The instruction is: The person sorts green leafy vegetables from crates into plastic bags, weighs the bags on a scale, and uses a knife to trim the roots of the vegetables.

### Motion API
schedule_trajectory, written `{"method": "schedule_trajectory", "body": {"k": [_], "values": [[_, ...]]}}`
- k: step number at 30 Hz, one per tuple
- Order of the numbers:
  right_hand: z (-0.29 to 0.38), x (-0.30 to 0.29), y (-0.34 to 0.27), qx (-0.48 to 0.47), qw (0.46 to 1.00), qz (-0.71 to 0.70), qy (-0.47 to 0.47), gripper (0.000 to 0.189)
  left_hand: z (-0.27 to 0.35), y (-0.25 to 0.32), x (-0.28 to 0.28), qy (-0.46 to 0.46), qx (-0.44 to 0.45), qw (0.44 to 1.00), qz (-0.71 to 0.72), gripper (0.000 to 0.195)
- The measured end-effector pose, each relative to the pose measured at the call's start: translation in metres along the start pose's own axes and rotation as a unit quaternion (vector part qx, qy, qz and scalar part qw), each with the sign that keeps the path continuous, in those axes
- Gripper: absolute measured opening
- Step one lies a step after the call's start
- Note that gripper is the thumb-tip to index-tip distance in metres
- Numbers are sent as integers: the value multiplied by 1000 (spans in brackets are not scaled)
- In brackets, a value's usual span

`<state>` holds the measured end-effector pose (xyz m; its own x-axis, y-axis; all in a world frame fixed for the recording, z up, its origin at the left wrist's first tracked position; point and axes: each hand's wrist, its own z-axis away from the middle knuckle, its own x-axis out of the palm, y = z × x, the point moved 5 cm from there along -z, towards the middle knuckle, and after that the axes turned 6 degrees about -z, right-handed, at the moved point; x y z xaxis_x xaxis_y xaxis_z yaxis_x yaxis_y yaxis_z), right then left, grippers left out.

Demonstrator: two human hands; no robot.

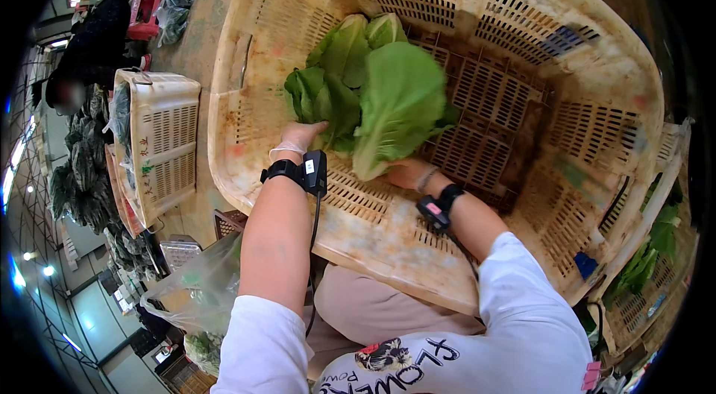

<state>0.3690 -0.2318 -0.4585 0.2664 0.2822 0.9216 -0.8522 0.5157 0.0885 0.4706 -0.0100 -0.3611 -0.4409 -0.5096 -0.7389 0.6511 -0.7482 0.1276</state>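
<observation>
Inside a large dirty cream plastic crate (369,209) with slotted walls, both my hands are among heads of leafy greens. My left hand (302,135), in a thin clear glove, grips a dark green leafy head (321,95); its fingers are hidden by leaves. A large, light green, lettuce-like head (400,97) stands with its pale base toward me, slightly blurred. Behind that base, my right hand (404,173) holds it, its fingertips hidden. Farther in, two more green heads (347,50) lean against the far left wall. The slatted crate floor (492,92) shows to the right.
Another white crate (168,142) with bagged produce stands to the left. Nearby are a clear plastic bag (196,282) and a red stool (144,15). A person (95,47) bends at upper left. At right, another crate (643,293) holds loose green leaves (643,260).
</observation>
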Motion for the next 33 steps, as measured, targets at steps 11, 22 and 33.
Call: {"method": "schedule_trajectory", "body": {"k": [11, 22, 33], "values": [[-57, -37, 22, -1, 989, 1, 146, 53, -29, -14, 3, -217, 11, 975, 38, 64], [-50, -9, -10, -35, 994, 24, 99, 70, 15, 18, -14, -362, -103, 913, 158, 57], [-57, -34, -7, -26, 957, -287, -30, 59, 28, 24, 2, -394, -114, 844, 345, 56]]}}
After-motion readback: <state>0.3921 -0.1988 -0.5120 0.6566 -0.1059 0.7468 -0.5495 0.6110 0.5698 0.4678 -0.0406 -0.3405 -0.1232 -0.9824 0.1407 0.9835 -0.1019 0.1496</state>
